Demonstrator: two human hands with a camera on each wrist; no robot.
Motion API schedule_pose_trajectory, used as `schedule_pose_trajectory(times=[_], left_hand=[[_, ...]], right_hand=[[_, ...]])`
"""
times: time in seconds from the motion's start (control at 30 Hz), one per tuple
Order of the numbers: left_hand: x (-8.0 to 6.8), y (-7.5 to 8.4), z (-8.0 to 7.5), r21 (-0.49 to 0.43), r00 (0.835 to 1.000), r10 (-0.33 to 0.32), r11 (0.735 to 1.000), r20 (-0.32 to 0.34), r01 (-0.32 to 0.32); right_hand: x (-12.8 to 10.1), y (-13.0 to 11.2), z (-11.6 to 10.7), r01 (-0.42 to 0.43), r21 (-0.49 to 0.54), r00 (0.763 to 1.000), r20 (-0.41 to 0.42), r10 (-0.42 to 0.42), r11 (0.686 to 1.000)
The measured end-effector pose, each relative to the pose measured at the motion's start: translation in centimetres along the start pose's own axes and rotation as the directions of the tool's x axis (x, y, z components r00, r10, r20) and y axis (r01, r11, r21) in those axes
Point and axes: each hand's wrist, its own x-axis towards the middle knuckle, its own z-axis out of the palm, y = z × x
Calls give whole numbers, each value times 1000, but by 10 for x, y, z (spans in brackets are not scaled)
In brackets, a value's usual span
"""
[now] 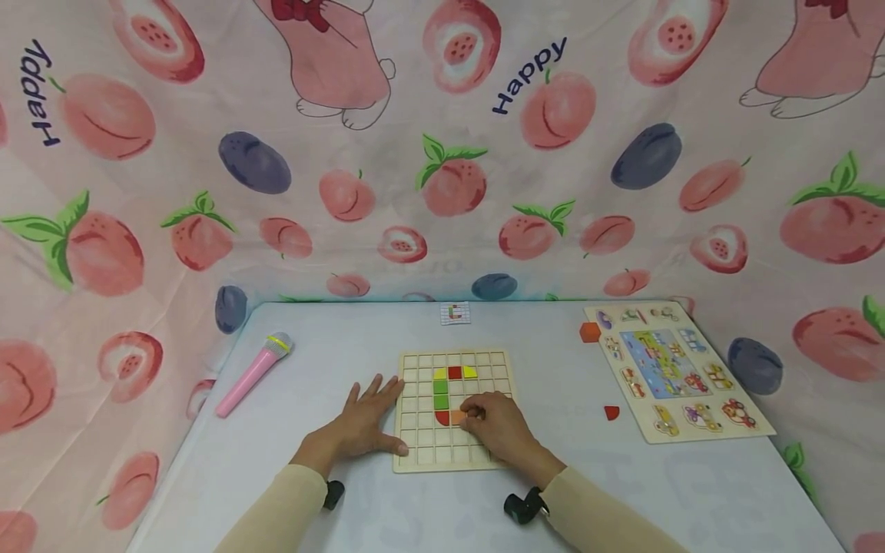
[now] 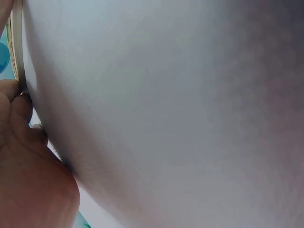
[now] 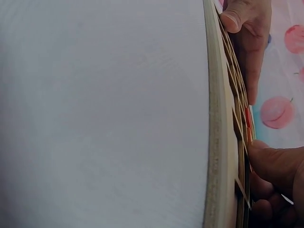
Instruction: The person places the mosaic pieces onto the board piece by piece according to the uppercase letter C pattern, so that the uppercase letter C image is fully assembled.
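A wooden grid board [image 1: 422, 453] lies on the white table in the head view. In its cells several coloured tiles form a curved shape: yellow [image 1: 439, 374], red [image 1: 454, 372], green [image 1: 440, 394]. My left hand [image 1: 369, 415] lies flat on the table, fingers spread, touching the board's left edge. My right hand [image 1: 474, 415] rests on the board, its curled fingers pinching an orange tile [image 1: 457, 417] at the bottom of the shape. The right wrist view shows the board's edge [image 3: 216, 142] and my right hand's fingers [image 3: 278, 166] on it. My left palm [image 2: 28, 180] fills a corner of the left wrist view.
A pink toy microphone [image 1: 252, 374] lies at the left. On the right sit a vehicle puzzle board [image 1: 674, 372], an orange block [image 1: 590, 332] and a small red piece [image 1: 611, 412]. A small card [image 1: 454, 312] stands at the back edge. Peach-print fabric surrounds the table.
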Motion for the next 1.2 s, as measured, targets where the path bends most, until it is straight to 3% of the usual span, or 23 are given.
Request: schedule_pose_trajectory(times=[0.37,0.53,0.63,0.87,1.03,1.2], left_hand=[[-1,0,-3,4,1000,6,1000,-6,-6],[0,-1,-1,6,1000,-1,1000,-2,1],[1,-1,0,10,1000,-3,1000,-1,3],[1,1,3,8,1000,-2,1000,2,2],[2,1,3,16,1000,-6,1000,-5,6],[1,2,2,17,1000,-5,1000,-10,5]], right_hand=[[2,4,0,0,46,1000,-28,2,999],[-3,11,-18,-102,206,991,-66,117,973],[-5,21,-37,-156,233,978,-103,184,960],[-22,70,-97,-195,78,957,-205,207,978],[-47,109,-139,-250,23,947,-201,249,968],[-69,134,-162,-326,-48,933,-176,314,944]])
